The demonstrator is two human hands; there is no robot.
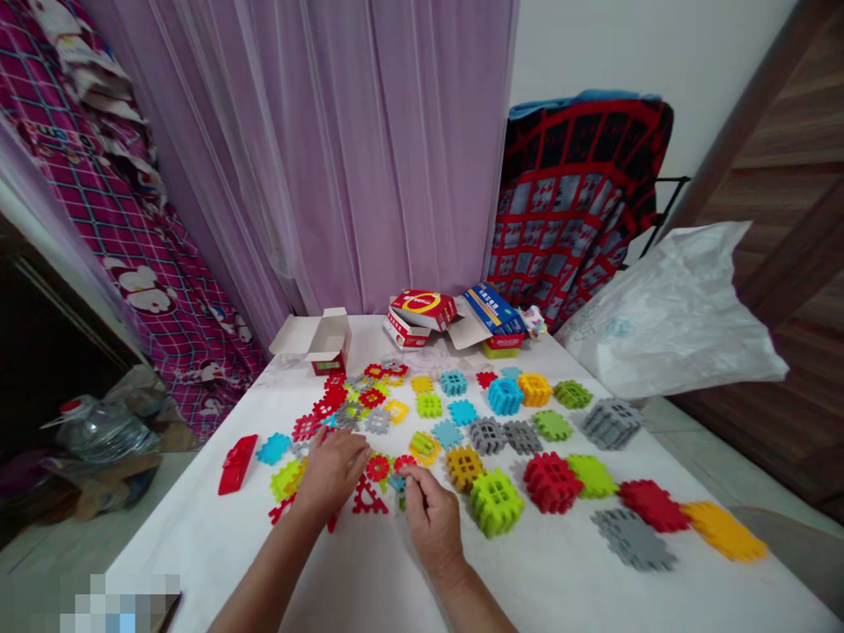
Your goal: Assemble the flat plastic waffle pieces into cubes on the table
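Observation:
My left hand (334, 470) lies palm down over the loose interlocking plastic pieces, its fingers stretched forward; their tips touch or hover just above the pile. Right of it, my right hand (432, 517) is closed, thumb against curled fingers, with small plastic building pieces (397, 483) in blue and green at its fingertips. A red flower-shaped piece (378, 468) and a red triangular piece (369, 498) lie between the hands. A lime green block cube (497, 503) and a mustard block cube (464, 468) stand just right of my right hand.
Stacked grey (613, 424), red (552, 483) and blue (505, 396) pieces stand at the right. Flat red (654, 505) and yellow panels (723, 529) lie near the right edge. Opened cartons (422, 309) sit at the back, a white plastic bag (679, 316) at the right edge, a red plastic part (238, 464) at left.

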